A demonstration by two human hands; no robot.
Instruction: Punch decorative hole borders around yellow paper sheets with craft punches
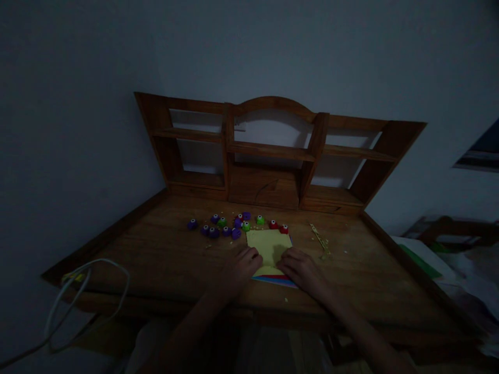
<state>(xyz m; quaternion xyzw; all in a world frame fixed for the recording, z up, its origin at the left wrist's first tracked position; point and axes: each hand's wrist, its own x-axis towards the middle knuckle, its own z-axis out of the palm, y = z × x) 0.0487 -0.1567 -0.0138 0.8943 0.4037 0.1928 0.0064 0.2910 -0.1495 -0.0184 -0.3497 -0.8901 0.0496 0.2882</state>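
A yellow sheet of paper (268, 244) lies on the desk before me, on top of red, blue and purple sheets (276, 281) that show at its near edge. The left edge of the yellow sheet is under my left hand (245, 262), whose fingers are curled and pressed together on it. Opposite, my right hand (302, 265) has its fingers curled on the right part of the same paper. The near strip of the yellow sheet between the hands looks folded or creased. Dim light hides the fingertips in part.
Several purple, green and red one-eyed toy pieces (214, 232) stand behind and left of the paper. Paper scraps and a torn yellow strip (320, 239) lie on the wooden desk (163, 254). A wooden shelf (268, 150) rises at the back. A pale cable (127, 283) loops at the left.
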